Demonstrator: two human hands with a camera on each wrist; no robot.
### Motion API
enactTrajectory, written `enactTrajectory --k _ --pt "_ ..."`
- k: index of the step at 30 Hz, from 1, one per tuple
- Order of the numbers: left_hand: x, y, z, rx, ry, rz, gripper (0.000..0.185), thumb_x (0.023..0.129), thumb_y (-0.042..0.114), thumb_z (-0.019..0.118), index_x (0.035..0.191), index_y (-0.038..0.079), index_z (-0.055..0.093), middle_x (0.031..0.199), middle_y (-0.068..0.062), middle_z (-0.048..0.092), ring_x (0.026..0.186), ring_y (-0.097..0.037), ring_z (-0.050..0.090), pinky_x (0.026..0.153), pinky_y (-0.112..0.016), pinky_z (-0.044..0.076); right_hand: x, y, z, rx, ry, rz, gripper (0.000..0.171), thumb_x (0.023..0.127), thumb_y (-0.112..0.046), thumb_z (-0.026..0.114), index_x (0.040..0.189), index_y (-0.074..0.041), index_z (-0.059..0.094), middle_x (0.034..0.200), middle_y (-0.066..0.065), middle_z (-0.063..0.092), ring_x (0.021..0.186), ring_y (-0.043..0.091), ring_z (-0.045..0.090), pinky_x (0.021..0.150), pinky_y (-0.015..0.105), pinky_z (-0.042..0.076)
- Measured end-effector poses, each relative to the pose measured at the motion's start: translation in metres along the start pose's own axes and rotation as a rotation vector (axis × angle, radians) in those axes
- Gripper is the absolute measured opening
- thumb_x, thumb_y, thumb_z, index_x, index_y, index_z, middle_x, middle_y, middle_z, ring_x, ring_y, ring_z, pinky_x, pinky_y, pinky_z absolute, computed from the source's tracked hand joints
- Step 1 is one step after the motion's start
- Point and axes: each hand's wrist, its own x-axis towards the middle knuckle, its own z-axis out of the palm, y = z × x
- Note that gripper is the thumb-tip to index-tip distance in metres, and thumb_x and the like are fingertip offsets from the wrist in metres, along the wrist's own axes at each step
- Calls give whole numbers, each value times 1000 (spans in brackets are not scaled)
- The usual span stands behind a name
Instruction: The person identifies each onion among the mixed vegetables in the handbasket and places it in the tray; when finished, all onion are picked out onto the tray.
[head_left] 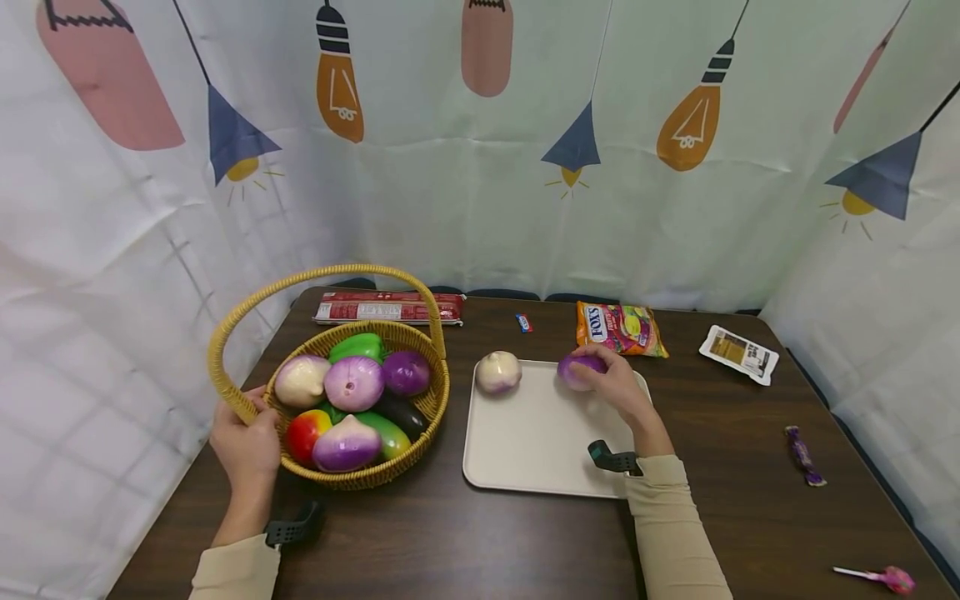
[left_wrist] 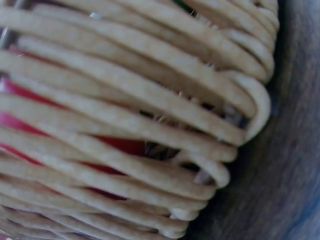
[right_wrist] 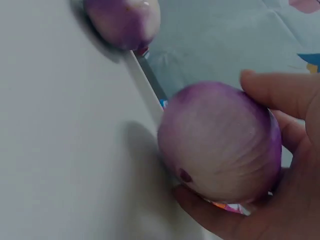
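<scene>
Meanwhile, the right hand [head_left: 617, 385] curls its fingers and thumb around a purple onion [head_left: 579, 369] at the 1 o'clock corner of the white tray [head_left: 540, 450], where the right wrist view shows the onion [right_wrist: 220, 142] resting against the tray surface beside a second pale purple onion [head_left: 498, 372] sitting at the tray's 11 o'clock corner. At 9 o'clock of the tray, the left hand [head_left: 247, 446] grips the rim of the wicker basket [head_left: 420, 408] of toy vegetables on the dark tabletop [head_left: 480, 542], fingers wrapped at the base of its handle.
</scene>
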Motion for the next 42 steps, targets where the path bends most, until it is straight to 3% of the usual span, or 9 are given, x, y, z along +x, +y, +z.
enactTrajectory --k 7,11,16,23,28,31,33,37,42 --pt "0 -1 0 11 -3 -2 10 80 -3 55 89 -6 58 91 16 66 80 -4 51 70 -22 37 -1 5 -3 -41 -112 7 70 83 -20 76 143 -9 42 145 19 40 132 43 38 107 58 32" --pt "0 -1 -1 10 -6 -6 10 80 -2 55 89 -5 58 90 16 65 79 -5 50 69 -22 38 -1 7 -3 -60 -125 10 72 82 -20 78 142 -5 41 142 22 39 128 45 39 104 59 35" --pt "1 -1 -1 5 -8 -7 8 80 -3 55 87 -5 58 91 14 65 80 -6 51 69 -22 38 1 8 0 -98 -124 -17 73 80 -22 80 143 -11 44 142 19 44 127 42 43 100 56 40" --pt "1 -1 -1 3 -8 -21 10 79 -3 55 88 -5 59 88 15 64 80 -7 50 68 -22 37 3 4 9 -110 -108 -33 73 81 -23 79 144 -14 44 145 16 45 129 41 44 102 56 39" --pt "1 0 -1 8 -12 -17 10 79 -3 55 88 -4 59 89 14 64 81 -7 51 68 -21 39 3 -16 22 -223 28 -183 63 86 -22 74 141 -6 47 143 17 46 132 39 43 105 55 36" --pt "2 1 -1 11 -8 -15 9 79 -3 55 87 -3 58 89 14 64 81 -6 51 68 -21 38 0 -37 44 -221 158 -298 43 88 -17 71 128 -7 60 132 12 56 122 35 52 100 52 42" --pt "2 2 -2 7 -2 -16 8 78 -4 55 86 -3 58 89 14 64 81 -6 51 69 -22 37 -6 -52 67 -180 174 -382 34 87 -12 71 120 -8 65 125 8 62 116 30 57 97 49 45" --pt "2 2 -1 8 -1 -29 8 78 -4 54 85 -2 58 89 14 64 83 -5 51 72 -22 36 -23 -76 122 -113 24 -560 27 87 -9 70 113 -7 68 118 3 66 114 21 59 98 43 46" --pt "0 2 -1 10 -2 -24 8 78 -3 55 86 -3 58 91 13 64 85 -4 51 73 -22 36 -46 -90 181 -132 -160 -734 27 91 -12 66 118 -9 65 121 0 63 116 11 56 97 34 46"
